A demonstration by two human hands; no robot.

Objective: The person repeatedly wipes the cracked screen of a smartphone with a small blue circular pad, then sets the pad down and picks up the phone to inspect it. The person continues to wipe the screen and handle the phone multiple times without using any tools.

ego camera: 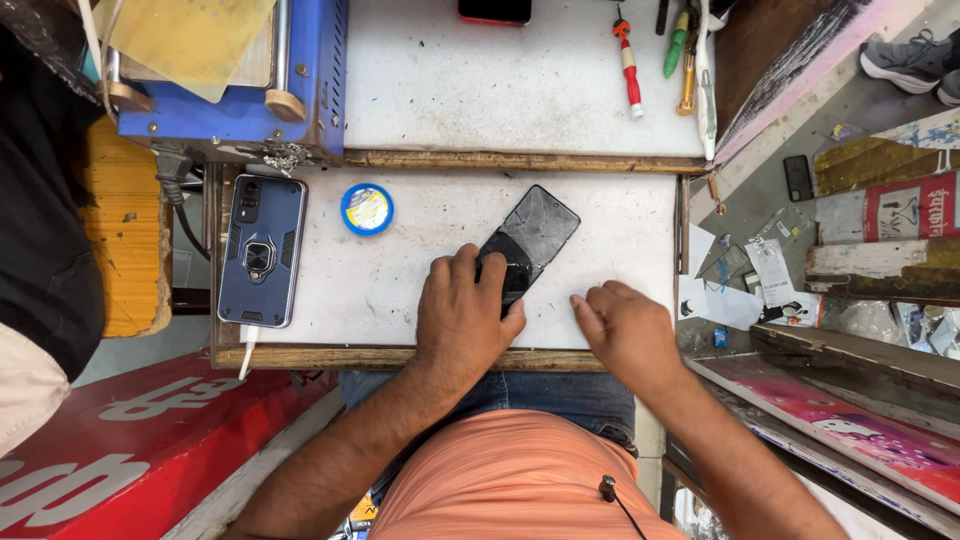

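Cracked phone pinned on the bench

The left hand (462, 318) pressed flat on the black phone (530, 243), fingers curled over its near end; the right hand (628, 328) rested loosely curled, empty, just right.

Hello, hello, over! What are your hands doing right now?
Left hand pressing down on cracked black phone, flat on white worktop. Right hand empty, fingers curled on worktop beside it. Blue round tin and cased phone off left, clear.

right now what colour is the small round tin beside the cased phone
Blue rim with a yellowish-white lid, the round tin; seen in the head view.
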